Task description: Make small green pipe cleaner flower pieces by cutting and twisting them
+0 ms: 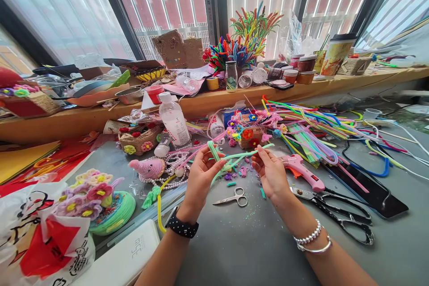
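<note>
- A white and red plastic bag (pixel 50 237) is seen at the far left, well apart from the grip.
- A green crocheted piece (pixel 122 210) topped with pastel flowers (pixel 95 193) is placed just beside the bag, left of the left wrist.
- A white box (pixel 124 257) is set nearer the camera, left of the left forearm.
- A pink cone-shaped piece (pixel 149 169) is laid left of the left hand, with pearl strands (pixel 177 161) gathered at its side.
- A clear bottle (pixel 174 123) is stood beyond the left hand.
- The left hand (pixel 201 173) is closed in a pinch, and the looped end of the pale green fuzzy stems (pixel 239 156) is grasped between thumb and fingers.
- Small scissors (pixel 234 197) are left lying between the wrists, on the camera side of the grip.
- The pale green fuzzy stems are stretched between both hands, above the grey table (pixel 231 250).
- A basket of small flowers (pixel 253 137) is placed just beyond the grip.
- The right hand (pixel 272 178) is also closed in a pinch; the stems are grasped near their other end, and a tip is left protruding past the fingers.
- A pink glue gun (pixel 303 172) is laid just right of the right hand.
- Black-handled scissors (pixel 345 214) are placed right of the right wrist.
- A dark flat device (pixel 372 190) is seen farther right, crossed by a pink stem (pixel 353 175).
</note>
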`<action>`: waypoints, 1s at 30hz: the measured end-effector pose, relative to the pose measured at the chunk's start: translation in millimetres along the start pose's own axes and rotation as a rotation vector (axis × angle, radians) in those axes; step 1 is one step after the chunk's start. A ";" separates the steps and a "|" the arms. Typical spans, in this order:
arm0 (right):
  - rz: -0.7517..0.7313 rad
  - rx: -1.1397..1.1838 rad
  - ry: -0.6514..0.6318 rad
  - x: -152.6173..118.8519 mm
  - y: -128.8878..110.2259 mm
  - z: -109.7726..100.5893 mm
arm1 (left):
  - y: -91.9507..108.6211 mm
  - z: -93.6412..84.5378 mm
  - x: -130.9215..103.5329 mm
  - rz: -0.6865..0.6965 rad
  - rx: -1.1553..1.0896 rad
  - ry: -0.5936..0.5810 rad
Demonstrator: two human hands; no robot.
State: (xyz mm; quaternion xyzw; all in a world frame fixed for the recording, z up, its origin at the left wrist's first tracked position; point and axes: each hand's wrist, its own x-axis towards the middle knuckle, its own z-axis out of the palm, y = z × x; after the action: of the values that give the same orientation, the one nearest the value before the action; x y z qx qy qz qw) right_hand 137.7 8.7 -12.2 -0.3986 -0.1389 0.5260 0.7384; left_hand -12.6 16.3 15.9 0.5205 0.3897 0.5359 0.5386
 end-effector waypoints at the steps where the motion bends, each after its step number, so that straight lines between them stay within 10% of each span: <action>1: 0.013 0.018 -0.024 -0.2 0.0 0.3 | -0.7 -1.2 0.5 0.005 0.008 0.006; 18: 0.031 -0.143 -0.289 -2.9 5.5 2.3 | -0.3 -3.7 2.1 0.029 -0.036 0.084; 30: -0.598 -0.952 -0.426 -19.9 3.9 5.1 | -0.3 0.0 -2.6 0.143 0.121 0.020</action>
State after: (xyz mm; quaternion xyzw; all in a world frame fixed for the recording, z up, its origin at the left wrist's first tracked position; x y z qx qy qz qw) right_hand 123.9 -6.3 -7.6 -0.5149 -0.6104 0.2435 0.5505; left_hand -12.9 13.8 15.3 0.5731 0.3885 0.5535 0.4629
